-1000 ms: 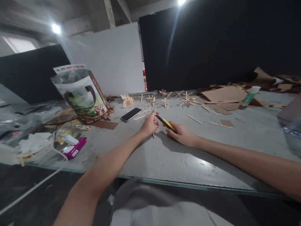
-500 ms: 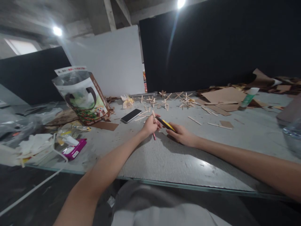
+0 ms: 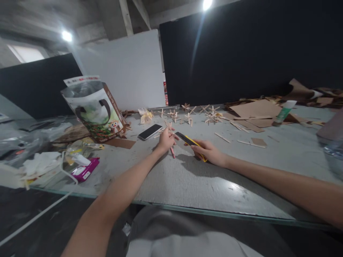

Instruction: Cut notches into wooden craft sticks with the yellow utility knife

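Note:
My left hand (image 3: 166,141) is closed over the middle of the table, its curled fingers around a pale wooden stick (image 3: 169,125) that is mostly hidden. A pink pen-like thing (image 3: 173,152) pokes out below this hand; whether the hand touches it I cannot tell. To its right, my right hand (image 3: 209,151) grips a yellow and black utility knife (image 3: 192,142), front end pointing toward the left hand. Loose wooden sticks lie just beyond the left hand, beside a phone (image 3: 150,132). Farther back are several crossed-stick pieces (image 3: 213,116).
A printed carton (image 3: 99,114) stands at the left, near a purple wipes pack (image 3: 85,169) and a white cable (image 3: 45,210). Cardboard sheets (image 3: 254,109) and a green glue stick (image 3: 285,112) are at the right. The table's front edge (image 3: 187,208) is close to my lap.
My left hand has moved left and slightly away, apart from the knife. The pink thing has shifted a little left. My right hand has tilted slightly, showing more of the knife's yellow end.

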`<act>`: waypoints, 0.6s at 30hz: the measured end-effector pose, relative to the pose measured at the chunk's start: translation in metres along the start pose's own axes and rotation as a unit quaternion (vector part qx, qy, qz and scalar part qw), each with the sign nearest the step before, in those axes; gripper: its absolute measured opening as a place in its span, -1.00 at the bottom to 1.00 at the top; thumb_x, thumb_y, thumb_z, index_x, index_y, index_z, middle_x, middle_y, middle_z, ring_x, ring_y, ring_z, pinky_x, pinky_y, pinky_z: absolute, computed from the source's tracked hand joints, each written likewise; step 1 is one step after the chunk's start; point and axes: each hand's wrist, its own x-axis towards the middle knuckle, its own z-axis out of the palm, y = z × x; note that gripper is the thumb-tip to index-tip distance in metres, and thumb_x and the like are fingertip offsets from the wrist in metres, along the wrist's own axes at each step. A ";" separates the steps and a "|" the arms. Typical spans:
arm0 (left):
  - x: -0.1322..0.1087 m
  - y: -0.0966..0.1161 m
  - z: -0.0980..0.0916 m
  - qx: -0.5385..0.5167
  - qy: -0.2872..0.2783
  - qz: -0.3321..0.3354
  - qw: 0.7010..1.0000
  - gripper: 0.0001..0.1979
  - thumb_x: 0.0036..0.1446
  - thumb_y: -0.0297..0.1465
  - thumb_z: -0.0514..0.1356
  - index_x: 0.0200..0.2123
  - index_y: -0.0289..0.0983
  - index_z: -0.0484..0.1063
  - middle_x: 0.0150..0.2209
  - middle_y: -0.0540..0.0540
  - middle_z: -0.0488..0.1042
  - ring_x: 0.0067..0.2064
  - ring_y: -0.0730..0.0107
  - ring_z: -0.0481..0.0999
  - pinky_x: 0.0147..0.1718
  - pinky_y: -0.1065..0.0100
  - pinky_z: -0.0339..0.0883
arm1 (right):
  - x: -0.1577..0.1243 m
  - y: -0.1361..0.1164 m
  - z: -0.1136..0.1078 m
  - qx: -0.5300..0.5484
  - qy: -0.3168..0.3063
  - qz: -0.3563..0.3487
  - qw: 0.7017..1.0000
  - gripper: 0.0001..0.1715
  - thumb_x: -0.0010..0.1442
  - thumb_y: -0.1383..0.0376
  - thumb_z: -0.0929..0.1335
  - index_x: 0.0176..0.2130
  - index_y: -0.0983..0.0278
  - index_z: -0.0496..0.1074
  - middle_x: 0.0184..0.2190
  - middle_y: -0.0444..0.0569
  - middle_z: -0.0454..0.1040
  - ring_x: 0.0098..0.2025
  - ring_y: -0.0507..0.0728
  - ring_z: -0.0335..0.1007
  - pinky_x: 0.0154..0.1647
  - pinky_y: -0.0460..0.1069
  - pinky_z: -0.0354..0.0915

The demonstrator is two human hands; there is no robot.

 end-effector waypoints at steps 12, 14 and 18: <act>-0.014 0.004 0.018 -0.041 -0.070 -0.012 0.997 -0.76 0.22 -0.58 0.16 -0.25 -0.19 0.13 -0.46 0.03 0.62 -0.67 0.53 0.45 -0.58 0.49 0.27 | 0.000 0.002 0.004 -0.232 0.098 -0.038 0.967 -0.54 0.35 0.04 0.20 -0.02 0.31 0.42 -0.51 -0.11 0.39 -0.47 0.12 0.28 -0.37 0.00 0.17; -0.015 0.005 0.020 -0.044 -0.076 -0.011 0.996 -0.77 0.22 -0.60 0.14 -0.26 -0.20 0.14 -0.47 0.04 0.61 -0.67 0.54 0.44 -0.57 0.49 0.28 | 0.000 0.004 0.003 -0.243 0.102 -0.037 0.964 -0.55 0.36 0.05 0.20 -0.03 0.30 0.42 -0.50 -0.10 0.42 -0.46 0.13 0.29 -0.36 0.00 0.17; -0.016 0.004 0.021 -0.053 -0.081 -0.010 0.995 -0.76 0.22 -0.63 0.12 -0.24 -0.20 0.14 -0.52 0.09 0.57 -0.67 0.54 0.44 -0.58 0.50 0.28 | 0.001 0.009 0.003 -0.256 0.115 -0.048 0.958 -0.57 0.37 0.07 0.20 -0.04 0.30 0.43 -0.46 -0.08 0.46 -0.43 0.14 0.32 -0.34 0.00 0.16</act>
